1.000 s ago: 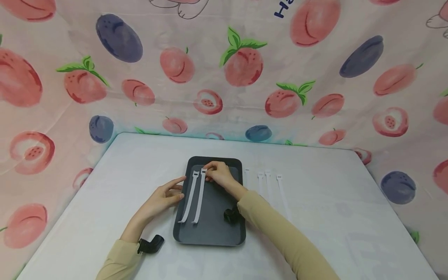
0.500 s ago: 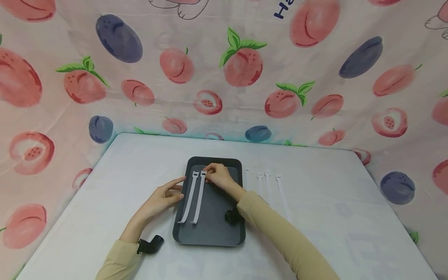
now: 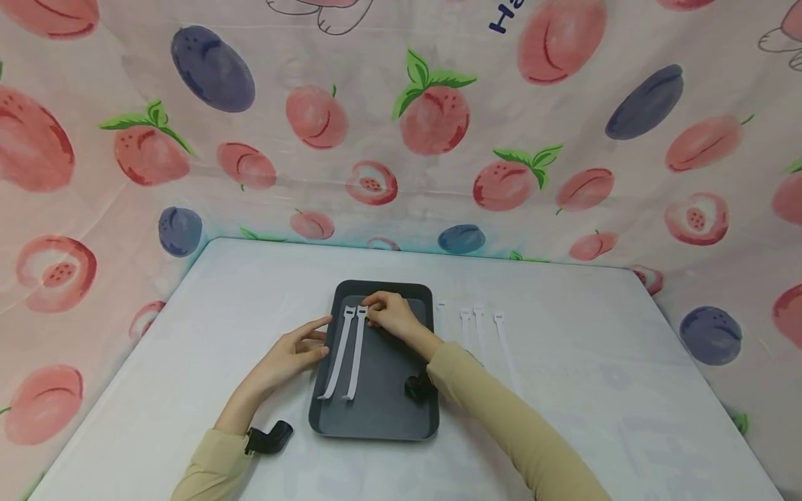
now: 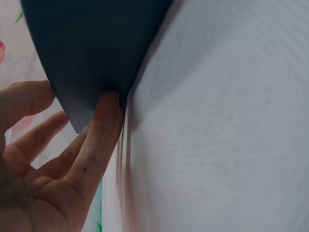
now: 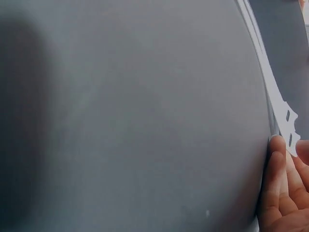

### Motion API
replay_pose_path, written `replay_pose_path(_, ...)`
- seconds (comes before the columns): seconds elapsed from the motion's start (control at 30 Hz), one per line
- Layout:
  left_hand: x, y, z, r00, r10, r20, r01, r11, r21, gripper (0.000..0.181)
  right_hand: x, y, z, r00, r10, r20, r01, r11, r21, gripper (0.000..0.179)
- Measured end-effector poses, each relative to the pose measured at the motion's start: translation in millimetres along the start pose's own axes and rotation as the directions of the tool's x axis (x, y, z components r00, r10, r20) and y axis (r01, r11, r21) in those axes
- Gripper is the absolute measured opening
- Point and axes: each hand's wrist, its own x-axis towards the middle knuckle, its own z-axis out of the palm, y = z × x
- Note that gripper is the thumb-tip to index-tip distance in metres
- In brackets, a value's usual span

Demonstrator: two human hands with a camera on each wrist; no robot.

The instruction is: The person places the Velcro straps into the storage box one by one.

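Two white strap-like cable ties with slotted heads lie lengthwise in the dark grey tray (image 3: 391,422) in the head view. My right hand (image 3: 395,314) pinches the head of the right-hand cable tie (image 3: 356,355), its fingertips low against the tray's floor. To its left, the other cable tie (image 3: 340,353) lies nearly parallel, their heads side by side. In the right wrist view the slotted heads overlap beside the fingers (image 5: 274,169). My left hand (image 3: 294,353) touches the tray's left side with extended fingers. The left wrist view shows its fingertips against the tray's outer wall (image 4: 91,58).
Several more white cable ties (image 3: 480,330) lie on the white table (image 3: 595,390) right of the tray, partly hidden behind the right forearm. A fruit-patterned cloth (image 3: 376,125) hangs behind the table and along its sides.
My right hand has shifted the held cable tie's head slightly left and toward me, closer to the other one. My left hand stays at the tray's side.
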Motion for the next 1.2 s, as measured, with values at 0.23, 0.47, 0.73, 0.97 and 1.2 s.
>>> replay_pose_path(0.23,0.4,-0.5,-0.1,1.0,0.0,-0.001,0.0,1.0,-0.001,0.059,-2.9,-3,-7,0.999,-0.004,0.036,0.006,0.999,-0.032,0.027)
replay_pose_path(0.47,0.9,0.0,0.5,1.0,-0.003,-0.003,0.003,1.0,-0.004,0.059,-5.1,-4,-14,0.998,0.005,0.058,-0.002,0.999,-0.051,0.033)
replay_pose_path(0.73,0.9,0.1,0.0,1.0,0.002,0.001,-0.002,1.0,-0.003,0.059,-13.8,-10,-20,0.993,0.005,0.116,0.006,0.996,-0.092,0.036)
replay_pose_path(0.97,1.3,-0.2,-0.2,1.0,-0.005,-0.004,0.005,1.0,0.0,0.059,-24.1,-17,-23,0.99,-0.006,0.143,0.026,0.99,-0.139,0.036)
replay_pose_path(1.2,1.4,-0.5,-0.2,1.0,-0.002,-0.001,0.002,1.0,-0.01,0.06,-33.1,-17,-26,0.988,-0.056,0.142,0.083,0.976,-0.199,0.035)
